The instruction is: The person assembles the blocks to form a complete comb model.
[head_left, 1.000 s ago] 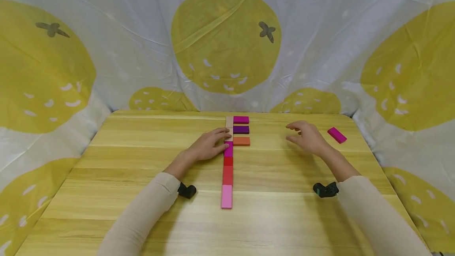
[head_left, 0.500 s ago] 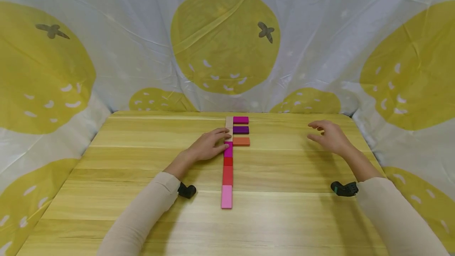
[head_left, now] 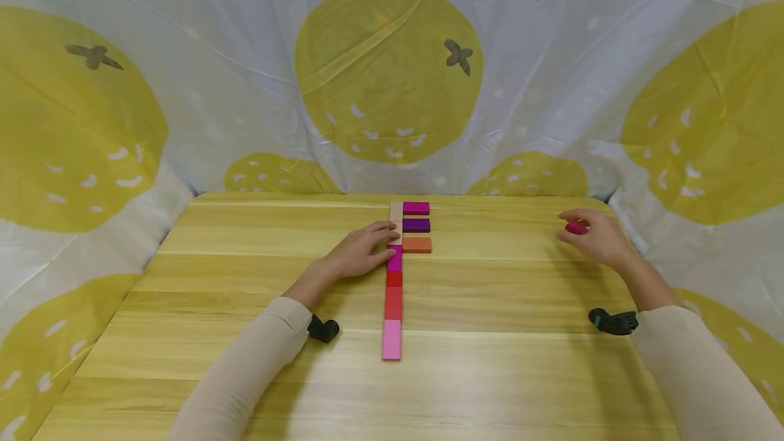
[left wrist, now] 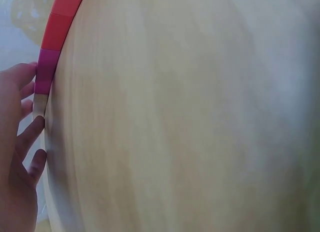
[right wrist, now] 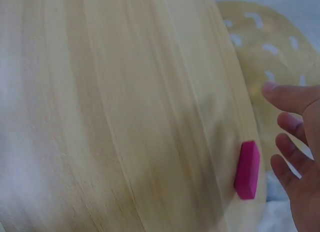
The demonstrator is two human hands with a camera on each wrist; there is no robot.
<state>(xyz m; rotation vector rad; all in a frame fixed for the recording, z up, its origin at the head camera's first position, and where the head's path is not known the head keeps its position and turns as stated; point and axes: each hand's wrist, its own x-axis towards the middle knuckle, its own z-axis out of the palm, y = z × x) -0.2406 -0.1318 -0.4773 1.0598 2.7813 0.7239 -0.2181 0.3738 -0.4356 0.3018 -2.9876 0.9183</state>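
Observation:
In the head view my left hand (head_left: 358, 250) rests its fingertips at a straight row of flat blocks. The thumb touches a magenta block (head_left: 395, 264); the other fingers lie over a beige block (head_left: 396, 211) stretch at the far end. Toward me the row continues with a red block (head_left: 393, 303) and a pink block (head_left: 392, 340). At the far right, my right hand (head_left: 600, 237) hovers with thumb and fingers spread over a loose magenta block (right wrist: 247, 171). The right wrist view shows this block lying on the table, apart from the fingers.
Against the row's right side stand a second magenta block (head_left: 416, 208), a purple block (head_left: 416, 226) and an orange block (head_left: 417, 245), spaced apart. The wooden table (head_left: 490, 373) ends at a patterned cloth (head_left: 392, 175) behind and at both sides.
My right hand has moved right across the table until it is over the loose magenta block, which it partly hides now. The left hand has stayed at the row.

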